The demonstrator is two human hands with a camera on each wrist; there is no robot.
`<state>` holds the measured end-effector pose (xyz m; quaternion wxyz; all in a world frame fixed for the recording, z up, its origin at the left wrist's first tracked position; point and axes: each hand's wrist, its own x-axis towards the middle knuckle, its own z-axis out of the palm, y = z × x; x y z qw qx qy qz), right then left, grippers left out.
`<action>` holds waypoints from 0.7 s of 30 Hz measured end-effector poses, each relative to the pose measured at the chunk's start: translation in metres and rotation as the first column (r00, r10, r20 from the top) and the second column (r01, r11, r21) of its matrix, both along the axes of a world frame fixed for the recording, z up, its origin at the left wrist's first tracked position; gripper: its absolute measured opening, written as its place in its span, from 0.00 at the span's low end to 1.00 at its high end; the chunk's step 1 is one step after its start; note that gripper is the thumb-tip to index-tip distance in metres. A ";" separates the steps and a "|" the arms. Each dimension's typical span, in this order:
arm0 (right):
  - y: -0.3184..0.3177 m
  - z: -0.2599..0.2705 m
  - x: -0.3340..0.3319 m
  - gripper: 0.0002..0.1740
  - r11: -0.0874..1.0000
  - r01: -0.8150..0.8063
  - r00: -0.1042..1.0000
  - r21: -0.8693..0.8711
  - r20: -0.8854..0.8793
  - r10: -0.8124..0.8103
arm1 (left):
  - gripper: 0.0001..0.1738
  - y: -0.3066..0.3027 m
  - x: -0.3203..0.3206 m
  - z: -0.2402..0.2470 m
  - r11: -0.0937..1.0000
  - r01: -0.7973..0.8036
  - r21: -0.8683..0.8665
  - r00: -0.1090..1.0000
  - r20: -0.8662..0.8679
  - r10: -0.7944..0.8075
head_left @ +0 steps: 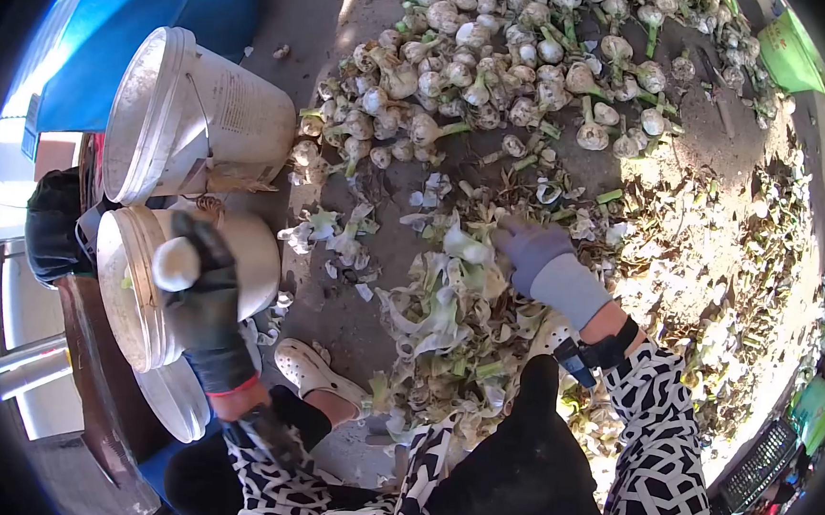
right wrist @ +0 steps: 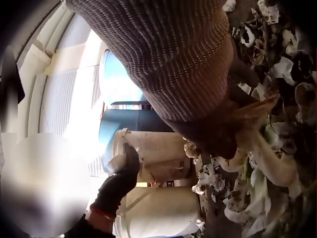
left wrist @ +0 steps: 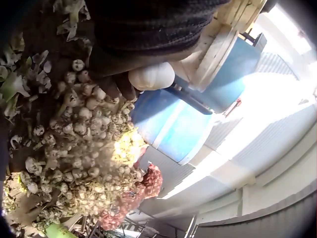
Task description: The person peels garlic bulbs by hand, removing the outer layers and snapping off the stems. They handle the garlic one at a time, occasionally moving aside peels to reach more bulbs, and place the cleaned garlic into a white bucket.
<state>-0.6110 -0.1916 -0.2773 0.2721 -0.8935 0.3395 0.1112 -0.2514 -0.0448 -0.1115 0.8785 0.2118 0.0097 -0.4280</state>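
My left hand (head_left: 202, 286), in a dark glove, grips a clean white garlic bulb (head_left: 176, 265) in front of the white buckets. The bulb (left wrist: 151, 77) stands out from the fingers in the left wrist view, and the same hand (right wrist: 119, 173) shows with it in the right wrist view. My right hand (head_left: 533, 251), in a grey glove, is low over a heap of stripped garlic husks (head_left: 447, 308). Its fingers hold a strip of pale husk (right wrist: 255, 116), seen in the right wrist view; the wrist cuff hides part of the grip.
Unpeeled garlic bulbs (head_left: 473, 70) with stem stubs lie in a broad pile ahead. Two white buckets (head_left: 232, 101) lie tipped at the left, near a blue barrel (head_left: 161, 29). Dry peelings (head_left: 698, 277) cover the ground at right. A green basin (head_left: 792, 54) stands far right.
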 end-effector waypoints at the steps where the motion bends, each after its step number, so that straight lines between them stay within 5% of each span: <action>1: -0.022 0.004 0.003 0.25 0.993 0.111 0.993 -0.049 -0.021 -0.112 | 0.36 0.013 0.013 0.031 0.982 -0.031 -0.184 0.998 0.047 0.040; 3: -0.062 -0.011 0.013 0.25 0.943 0.273 0.960 -0.192 -0.011 -0.280 | 0.48 0.034 0.034 0.065 0.943 -0.091 -0.321 0.987 0.094 0.127; 5: -0.093 -0.051 0.030 0.29 0.851 0.296 0.953 -0.434 0.072 -0.294 | 0.49 0.038 0.029 0.060 0.976 -0.111 -0.187 0.984 0.119 0.134; 6: -0.106 -0.060 0.041 0.29 0.851 0.290 0.956 -0.437 0.086 -0.281 | 0.48 0.030 0.010 0.048 0.991 -0.096 -0.097 0.986 0.124 0.108; 8: -0.123 -0.069 0.056 0.28 0.940 0.227 0.950 -0.254 -0.156 -0.271 | 0.42 0.006 -0.031 0.017 0.972 0.001 0.233 0.976 0.210 -0.052; 9: -0.123 -0.061 0.058 0.30 0.926 0.349 0.923 -0.143 -0.117 -0.366 | 0.34 -0.006 -0.053 0.002 0.891 0.113 0.440 0.945 0.230 -0.233; 10: -0.115 -0.066 0.057 0.29 0.875 0.478 0.864 0.079 0.138 -0.485 | 0.27 -0.010 -0.076 -0.024 0.812 0.146 0.565 0.812 0.401 -0.425; 11: -0.101 -0.070 0.052 0.27 0.789 0.524 0.713 0.322 0.342 -0.612 | 0.25 -0.025 -0.105 -0.040 0.673 -0.024 0.739 0.594 0.552 -0.585; 12: -0.079 -0.052 0.051 0.24 0.565 0.385 0.506 0.730 0.345 -0.791 | 0.28 -0.033 -0.128 -0.063 0.711 -0.117 0.693 0.304 0.707 -0.638; 13: -0.053 -0.025 0.050 0.22 0.248 0.095 0.306 0.964 0.209 -0.929 | 0.34 -0.047 -0.157 -0.061 0.771 -0.164 0.615 0.116 0.788 -0.604; 14: -0.033 -0.006 0.044 0.25 0.122 -0.117 0.283 0.986 0.151 -0.947 | 0.34 -0.056 -0.169 -0.070 0.770 -0.162 0.617 0.122 0.787 -0.605; 15: -0.014 0.010 0.038 0.29 -0.009 -0.325 0.267 0.946 0.083 -0.960 | 0.36 -0.062 -0.177 -0.080 0.791 -0.268 0.550 -0.142 0.790 -0.597; 16: 0.005 0.023 0.042 0.23 0.006 -0.471 0.171 0.882 0.097 -0.981 | 0.38 -0.063 -0.181 -0.086 0.819 -0.345 0.458 -0.398 0.718 -0.570; 17: 0.022 0.032 0.041 0.23 -0.035 -0.414 0.128 0.909 0.020 -0.992 | 0.38 -0.061 -0.185 -0.090 0.818 -0.336 0.468 -0.397 0.717 -0.573; 18: 0.029 0.039 0.039 0.23 -0.073 -0.359 0.078 0.930 -0.048 -0.996 | 0.37 -0.060 -0.188 -0.092 0.824 -0.273 0.497 -0.285 0.776 -0.563; 19: 0.025 0.042 0.031 0.23 -0.069 -0.352 0.067 0.933 -0.048 -0.997 | 0.37 -0.060 -0.191 -0.094 0.831 -0.205 0.517 -0.165 0.819 -0.550; 20: 0.017 0.042 0.020 0.22 0.408 -0.149 0.192 0.901 0.431 -0.882 | 0.37 -0.059 -0.193 -0.095 0.832 -0.196 0.518 -0.163 0.820 -0.549; 21: 0.012 0.044 0.010 0.21 0.806 -0.029 0.394 0.592 0.747 -0.535 | 0.34 -0.057 -0.192 -0.095 0.809 -0.064 0.585 0.020 0.811 -0.585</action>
